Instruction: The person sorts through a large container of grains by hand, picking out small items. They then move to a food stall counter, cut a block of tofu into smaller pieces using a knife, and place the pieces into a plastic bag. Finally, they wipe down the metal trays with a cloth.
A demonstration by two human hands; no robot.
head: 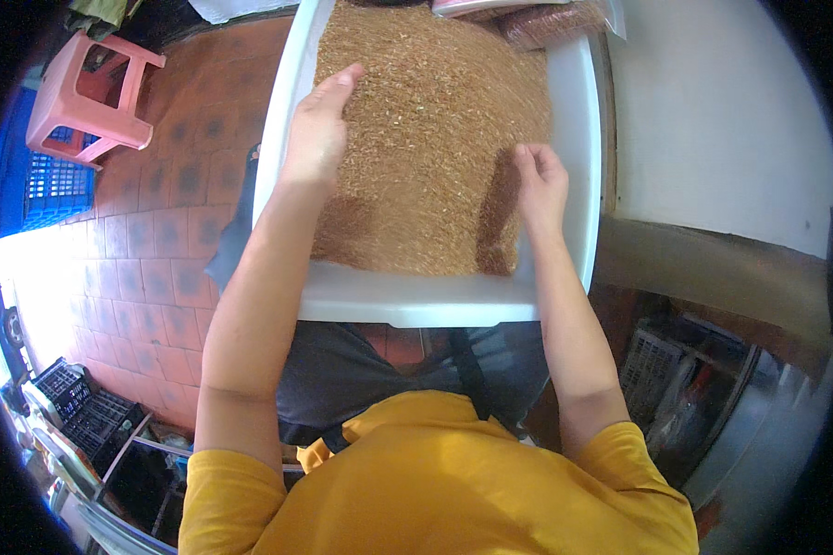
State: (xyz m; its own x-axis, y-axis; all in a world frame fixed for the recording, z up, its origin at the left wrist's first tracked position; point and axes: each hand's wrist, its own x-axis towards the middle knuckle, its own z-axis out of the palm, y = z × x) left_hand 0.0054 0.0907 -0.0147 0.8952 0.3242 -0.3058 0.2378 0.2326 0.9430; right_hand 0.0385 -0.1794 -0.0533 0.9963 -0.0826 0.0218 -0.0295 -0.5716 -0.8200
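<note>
A deep white plastic tray (416,305) sits before me, holding a broad layer of loose brown grain (416,139) that looks like unhusked or brown rice. At the tray's left side, my left hand (326,125) is seen edge-on over the grain, and its fingers are largely hidden. My right hand (545,182) hovers near the right wall, its fingers curled and thumb close to the index fingertip. Whether a grain is pinched there is too small to tell. A dark shadow falls on the grain beside that hand.
Clear plastic packs of reddish-brown grain (555,26) lie at the tray's far right corner. A pink plastic stool (90,104) and a blue crate (59,184) stand left on the tiled floor (166,236). Black crates (97,416) are at lower left; a white surface (722,125) adjoins the right side.
</note>
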